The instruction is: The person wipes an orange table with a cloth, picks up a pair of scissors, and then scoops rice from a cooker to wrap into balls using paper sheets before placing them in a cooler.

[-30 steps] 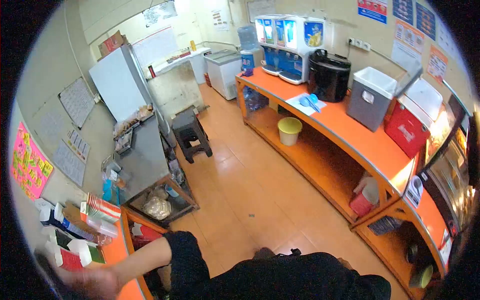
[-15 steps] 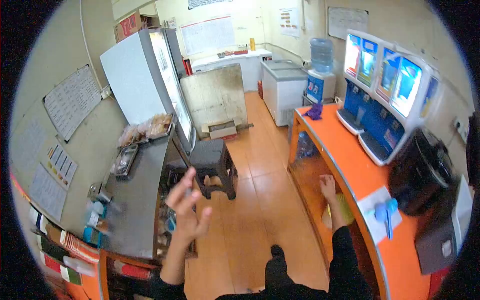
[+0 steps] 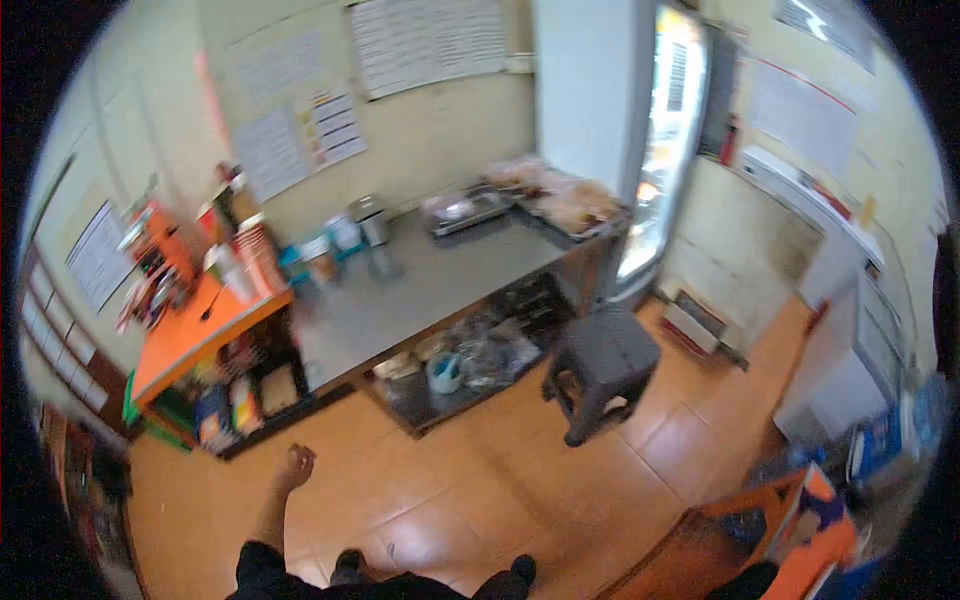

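Note:
My left hand point(image 3: 299, 464) hangs low over the tiled floor, in front of the steel table. Its fingers are loosely curled and slightly apart, and nothing shows in them. At the lower right, my right sleeve point(image 3: 748, 582) reaches toward the orange counter point(image 3: 832, 545). The right hand beyond it is blurred against the counter, close to a purple cloth point(image 3: 826, 506), so its fingers cannot be made out. Between the table and the counter stands a dark plastic stool point(image 3: 606, 350).
The steel table point(image 3: 400, 315) carries trays of bagged food point(image 3: 575, 205) and a metal container point(image 3: 370, 220). Paper cups point(image 3: 258, 262) stand on the orange side counter point(image 3: 180, 345). Lit glass-door fridge point(image 3: 655, 150) and a chest freezer point(image 3: 845, 370) lie further right.
My view has swung left toward the steel table, and the drink dispenser has left the view. My left hand has dropped from its raised, spread pose. The right arm is now at the lower right.

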`<state>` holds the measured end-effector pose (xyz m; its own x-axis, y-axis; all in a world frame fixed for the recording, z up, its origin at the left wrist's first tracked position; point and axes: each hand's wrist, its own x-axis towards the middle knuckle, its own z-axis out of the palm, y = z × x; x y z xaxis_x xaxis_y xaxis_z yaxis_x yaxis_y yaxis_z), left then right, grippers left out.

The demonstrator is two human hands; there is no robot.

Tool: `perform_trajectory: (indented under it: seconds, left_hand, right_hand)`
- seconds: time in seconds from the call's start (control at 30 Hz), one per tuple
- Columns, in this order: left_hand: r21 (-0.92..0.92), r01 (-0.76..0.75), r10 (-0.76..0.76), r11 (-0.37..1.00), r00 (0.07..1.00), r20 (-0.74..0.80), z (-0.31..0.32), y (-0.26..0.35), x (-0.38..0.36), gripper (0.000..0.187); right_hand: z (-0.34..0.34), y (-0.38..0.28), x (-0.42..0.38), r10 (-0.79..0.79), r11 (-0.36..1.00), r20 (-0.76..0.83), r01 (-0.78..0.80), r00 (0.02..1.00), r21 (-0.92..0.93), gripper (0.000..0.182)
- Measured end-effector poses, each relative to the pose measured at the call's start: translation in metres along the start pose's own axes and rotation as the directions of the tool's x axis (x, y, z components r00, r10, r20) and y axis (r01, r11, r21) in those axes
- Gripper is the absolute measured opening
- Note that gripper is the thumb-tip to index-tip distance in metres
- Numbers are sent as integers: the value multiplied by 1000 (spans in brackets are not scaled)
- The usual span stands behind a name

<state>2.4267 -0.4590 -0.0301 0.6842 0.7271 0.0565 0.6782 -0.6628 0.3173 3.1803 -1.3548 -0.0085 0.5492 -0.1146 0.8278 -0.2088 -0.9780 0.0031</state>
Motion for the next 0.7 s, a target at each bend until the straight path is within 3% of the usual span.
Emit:
perform_trajectory:
  seconds: [0.07,0.1,0.13,0.17,0.23,0.27,0.3,0.33,0.37,0.4,0.43,0.47,0.53,0.57,0.63,0.67,0.7]
  left_hand:
    - [-13,116,-116,993,976,-183,-13,-45,-53,6]
    - [-129,275,-293,953,945,-149,-39,-38,-72,8]
    - [-82,246,-258,966,947,-189,-63,-31,-89,9]
    - [-94,314,-326,945,930,-172,-88,-25,-102,11]
    - [-283,442,-495,851,855,-154,-125,-11,-117,14]
    - [-312,414,-478,855,863,-164,-134,-11,-121,15]
    - [-339,392,-465,855,869,-168,-141,-14,-128,16]
    - [-399,401,-490,824,859,-149,-144,-19,-135,16]
    - [-463,404,-512,789,849,-132,-145,-27,-139,17]
    - [-469,375,-472,800,876,-103,-145,-38,-145,19]
    - [-463,337,-420,820,903,-86,-152,-52,-147,23]
    - [-502,311,-398,807,914,-74,-162,-59,-147,30]
    - [-594,209,-318,777,945,-83,-162,-73,-151,44]
    - [-640,121,-258,759,958,-124,-163,-90,-146,51]
    - [-675,98,-277,732,947,-162,-185,-108,-137,54]
    - [-678,104,-280,728,948,-155,-191,-135,-129,54]
    - [-628,168,-293,760,951,-100,-198,-167,-121,52]
  right_hand:
    - [-15,-63,3,-21,986,-70,32,997,164,20]
    - [-32,-109,-1,-22,955,-84,46,996,292,20]
    - [-52,-156,-16,-28,893,-60,52,998,446,20]
    - [-78,-205,-46,-54,801,12,36,998,597,20]
    - [-131,-296,-131,-195,547,277,-130,941,827,20]
    - [-151,-337,-187,-319,424,446,-295,836,856,20]
    - [-178,-378,-238,-493,353,609,-496,622,793,21]
    - [-217,-420,-286,-643,380,704,-672,301,635,21]
    - [-269,-460,-323,-717,502,695,-730,-52,463,21]
    - [-330,-498,-344,-710,645,618,-664,-338,379,21]
    - [-350,-536,-406,-888,401,452,-620,-83,674,17]
    - [-418,-570,-427,-875,461,458,-565,-158,684,19]
    - [-528,-638,-471,-909,389,180,-611,-376,689,32]
    - [-650,-664,-426,-902,295,93,-446,-421,845,38]
    - [-720,-725,-487,-839,-1,-390,-716,-379,698,47]
    - [-787,-751,-472,-732,118,-483,-788,-481,604,45]
    - [-853,-775,-449,-704,-16,-570,-794,-423,608,45]
